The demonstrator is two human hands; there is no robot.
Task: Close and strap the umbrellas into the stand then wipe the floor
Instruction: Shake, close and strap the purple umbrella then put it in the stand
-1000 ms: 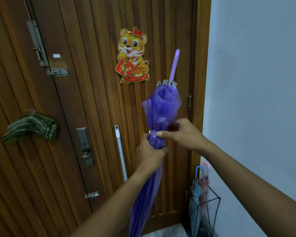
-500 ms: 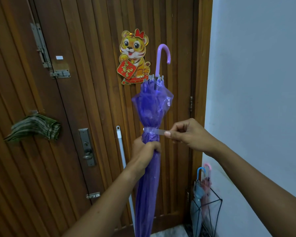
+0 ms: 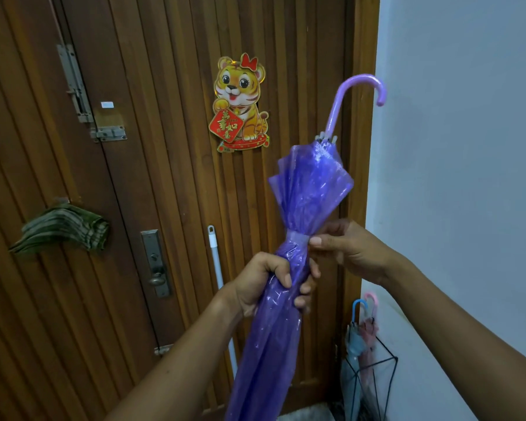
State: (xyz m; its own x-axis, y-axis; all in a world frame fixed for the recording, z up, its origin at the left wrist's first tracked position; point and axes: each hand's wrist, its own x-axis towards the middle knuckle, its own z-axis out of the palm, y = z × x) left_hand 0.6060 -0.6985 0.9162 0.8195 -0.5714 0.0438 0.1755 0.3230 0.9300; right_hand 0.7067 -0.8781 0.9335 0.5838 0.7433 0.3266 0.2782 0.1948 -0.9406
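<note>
purple umbrella closed, held up mid-view before wooden door, hooked handle on top, tilted right. left grip wrapped round folded canopy just below strap. right grip pinching strap at right side of bundle. wire stand on floor in far right corner by wall, holding blue umbrella and pink umbrella. tiger sticker on door; folded cloth at left; white pole leaning on door.
</note>
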